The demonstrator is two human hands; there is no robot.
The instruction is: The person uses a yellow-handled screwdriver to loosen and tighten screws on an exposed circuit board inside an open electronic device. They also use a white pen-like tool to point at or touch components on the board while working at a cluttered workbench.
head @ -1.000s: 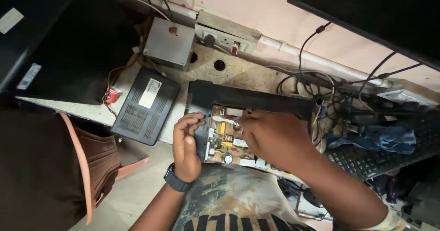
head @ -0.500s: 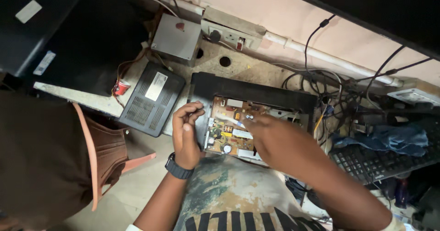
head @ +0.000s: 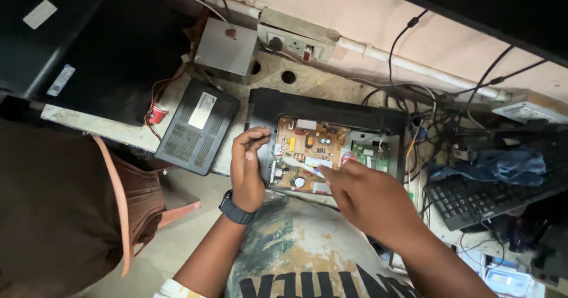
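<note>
Orange circuit board [head: 307,153]: L hand [head: 247,171] grips edge, R hand [head: 370,200] over.

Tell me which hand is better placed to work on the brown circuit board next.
Probably the right hand: its fingers already rest over the lower edge of the brown circuit board. The left hand is at the board's left side, against the black casing, seemingly steadying it.

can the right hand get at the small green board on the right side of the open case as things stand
Probably yes. The right hand hovers over the brown circuit board, and the green board lies uncovered just beyond its fingers, with only thin wires near it.
</note>
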